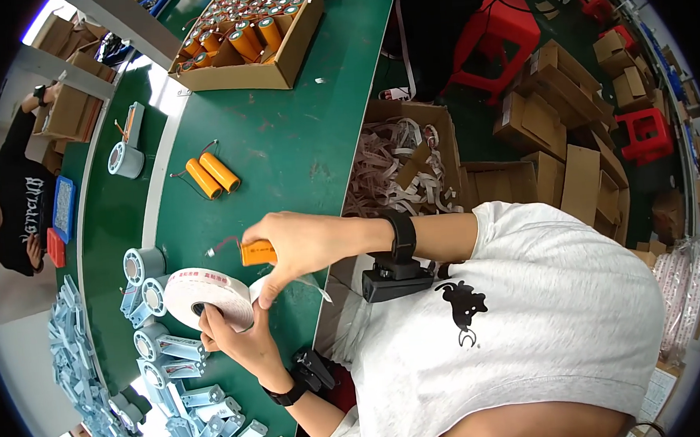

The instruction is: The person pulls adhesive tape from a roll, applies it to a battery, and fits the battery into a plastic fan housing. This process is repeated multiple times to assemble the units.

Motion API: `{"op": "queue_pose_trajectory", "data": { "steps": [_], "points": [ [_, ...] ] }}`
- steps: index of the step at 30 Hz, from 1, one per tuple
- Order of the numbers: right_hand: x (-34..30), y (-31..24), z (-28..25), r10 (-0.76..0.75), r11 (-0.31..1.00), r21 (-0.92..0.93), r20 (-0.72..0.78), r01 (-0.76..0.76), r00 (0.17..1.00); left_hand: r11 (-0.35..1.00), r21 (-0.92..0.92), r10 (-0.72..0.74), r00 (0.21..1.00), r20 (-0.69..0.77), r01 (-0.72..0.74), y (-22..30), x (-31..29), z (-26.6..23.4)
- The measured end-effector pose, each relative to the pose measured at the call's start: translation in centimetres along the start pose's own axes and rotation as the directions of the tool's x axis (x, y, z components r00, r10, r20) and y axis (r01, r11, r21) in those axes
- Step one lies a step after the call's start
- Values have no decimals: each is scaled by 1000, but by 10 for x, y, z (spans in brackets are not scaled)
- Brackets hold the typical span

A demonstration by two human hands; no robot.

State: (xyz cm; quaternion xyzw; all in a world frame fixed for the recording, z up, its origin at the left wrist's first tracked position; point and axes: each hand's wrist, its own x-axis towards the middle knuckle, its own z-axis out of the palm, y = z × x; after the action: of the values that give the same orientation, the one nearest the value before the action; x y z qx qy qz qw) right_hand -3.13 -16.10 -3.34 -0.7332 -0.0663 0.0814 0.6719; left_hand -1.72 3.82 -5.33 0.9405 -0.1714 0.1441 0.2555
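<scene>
My left hand [241,341] grips a white roll of tape [185,305] with red print on its edge, its fingers at the core. Just above it, my right hand [303,241] is closed round an orange battery [257,253] with a thin wire and small white connector. The right thumb presses near the roll's side, where a loose pale strip [316,286] trails toward the table edge. Farther up the green table [281,134], two orange batteries [213,175] with wires lie side by side.
A cardboard box [281,74] of orange batteries stands at the far end. Pale blue fan-like housings [144,265] line the left, with more heaped lower down. Beyond the right edge are a carton of paper strips [411,167], empty cartons and red stools [499,41]. Another person [24,190] works at left.
</scene>
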Motion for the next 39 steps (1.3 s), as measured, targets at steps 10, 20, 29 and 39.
{"op": "queue_pose_trajectory", "data": {
  "steps": [10, 20, 29, 39],
  "points": [
    [-5, 4, -6, 2, 999, 40, 220, -11, 975, 949, 214, -150, 929, -339, 232, -30, 15, -30],
    [38, -20, 12, -446, 892, -2, -179, 453, 877, 987, 157, 33, 995, -90, -18, -5, 6, -18],
    [46, -6, 46, -469, 881, -80, -261, 466, 844, 999, 43, -3, 996, -86, 6, 3, 10, -3],
    [66, -7, 33, -85, 852, 432, -443, 295, 893, 956, 128, -255, 963, -88, 264, 39, 2, 6]
  ]
}}
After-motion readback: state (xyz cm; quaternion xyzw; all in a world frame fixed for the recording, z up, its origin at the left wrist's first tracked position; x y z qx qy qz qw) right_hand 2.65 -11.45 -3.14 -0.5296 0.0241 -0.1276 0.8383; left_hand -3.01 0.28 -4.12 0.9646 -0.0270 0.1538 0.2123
